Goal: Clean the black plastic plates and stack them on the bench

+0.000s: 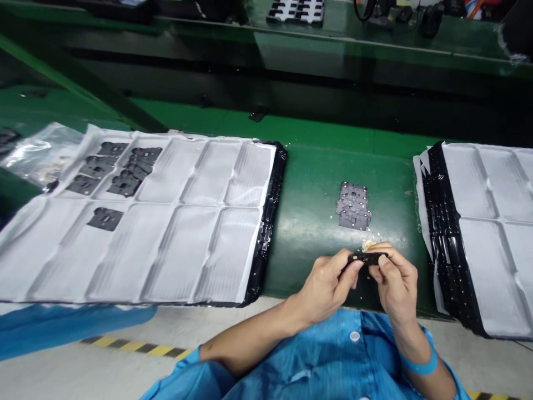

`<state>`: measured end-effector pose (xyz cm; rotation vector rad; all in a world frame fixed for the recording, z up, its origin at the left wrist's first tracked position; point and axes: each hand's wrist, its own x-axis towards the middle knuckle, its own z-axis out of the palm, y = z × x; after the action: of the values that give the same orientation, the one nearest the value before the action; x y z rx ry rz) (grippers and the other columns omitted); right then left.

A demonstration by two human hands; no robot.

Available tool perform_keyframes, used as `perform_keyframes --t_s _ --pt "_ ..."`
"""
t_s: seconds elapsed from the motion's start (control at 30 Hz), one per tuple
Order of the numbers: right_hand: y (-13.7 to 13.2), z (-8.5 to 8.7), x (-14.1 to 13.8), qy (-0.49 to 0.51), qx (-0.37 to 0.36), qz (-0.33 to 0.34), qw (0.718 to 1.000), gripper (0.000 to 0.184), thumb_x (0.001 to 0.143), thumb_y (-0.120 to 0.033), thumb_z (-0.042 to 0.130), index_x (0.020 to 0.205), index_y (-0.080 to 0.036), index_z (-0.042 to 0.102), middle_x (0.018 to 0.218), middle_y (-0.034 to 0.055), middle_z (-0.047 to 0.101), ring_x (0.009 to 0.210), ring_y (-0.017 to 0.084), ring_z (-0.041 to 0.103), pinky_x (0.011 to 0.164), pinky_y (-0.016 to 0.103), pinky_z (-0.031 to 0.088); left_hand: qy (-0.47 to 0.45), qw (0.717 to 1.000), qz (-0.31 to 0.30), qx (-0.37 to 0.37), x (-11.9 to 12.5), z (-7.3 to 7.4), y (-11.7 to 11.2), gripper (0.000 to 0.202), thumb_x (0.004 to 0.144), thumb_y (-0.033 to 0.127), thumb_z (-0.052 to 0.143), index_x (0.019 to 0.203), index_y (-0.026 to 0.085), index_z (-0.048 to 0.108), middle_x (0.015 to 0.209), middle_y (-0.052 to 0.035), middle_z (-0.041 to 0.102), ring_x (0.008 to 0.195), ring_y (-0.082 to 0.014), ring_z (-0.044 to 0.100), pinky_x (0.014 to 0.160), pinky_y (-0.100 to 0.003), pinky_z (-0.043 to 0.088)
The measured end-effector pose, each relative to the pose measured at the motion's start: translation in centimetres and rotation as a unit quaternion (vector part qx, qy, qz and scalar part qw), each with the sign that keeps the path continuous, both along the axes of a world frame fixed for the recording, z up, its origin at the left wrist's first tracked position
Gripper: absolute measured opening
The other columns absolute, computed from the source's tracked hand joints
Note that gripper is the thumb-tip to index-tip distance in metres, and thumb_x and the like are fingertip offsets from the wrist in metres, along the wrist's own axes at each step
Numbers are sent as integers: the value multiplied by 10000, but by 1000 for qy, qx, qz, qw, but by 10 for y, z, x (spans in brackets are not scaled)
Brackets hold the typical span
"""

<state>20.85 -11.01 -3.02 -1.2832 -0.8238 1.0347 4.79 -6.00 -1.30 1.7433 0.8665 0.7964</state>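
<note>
Between my two hands is a thin black plastic plate [368, 258], tilted so that mostly its edge shows. My left hand [333, 280] pinches its left end between thumb and fingers. At the other end, my right hand [393, 275] grips it with the thumb on the near side. Just behind the plate lies a small heap of pale crumbs [368, 244] on the green table [308, 239]. Farther back, several similar dark plates [353, 205] overlap in a loose pile.
To the left, a stack of trays under white lining [200, 239] carries several dark plates [125, 182]. Another lined tray stack [487, 239] stands at the right. A clear plastic bag [44, 153] lies at far left. A green shelf edge [353, 44] runs across the back.
</note>
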Motion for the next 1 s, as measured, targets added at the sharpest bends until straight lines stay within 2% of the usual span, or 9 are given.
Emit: perform_keyframes --t_s 0.33,0.53,1.0 --pt "-1 1 2 -5 26 16 1000 286 1052 -366 641 896 -184 797 865 38 645 585 109 440 514 272 372 -10 1000 4 11 -1 1 -1 304 1101 251 497 802 214 538 632 37 617 533 -90 561 583 -208 437" --pt "-2 -2 1 -6 2 5 1000 295 1060 -373 651 884 -179 786 885 39 652 562 97 430 473 257 338 -8 1000 4 5 -2 2 -2 307 1102 251 499 800 213 543 625 35 613 532 -92 552 574 -216 432" --pt "-4 -3 3 -27 19 19 999 304 1081 -334 608 879 -179 774 843 27 622 544 101 431 472 261 329 -13 1000 1 11 -3 3 -2 290 1087 201 516 798 210 533 628 45 613 527 -85 553 582 -205 426"
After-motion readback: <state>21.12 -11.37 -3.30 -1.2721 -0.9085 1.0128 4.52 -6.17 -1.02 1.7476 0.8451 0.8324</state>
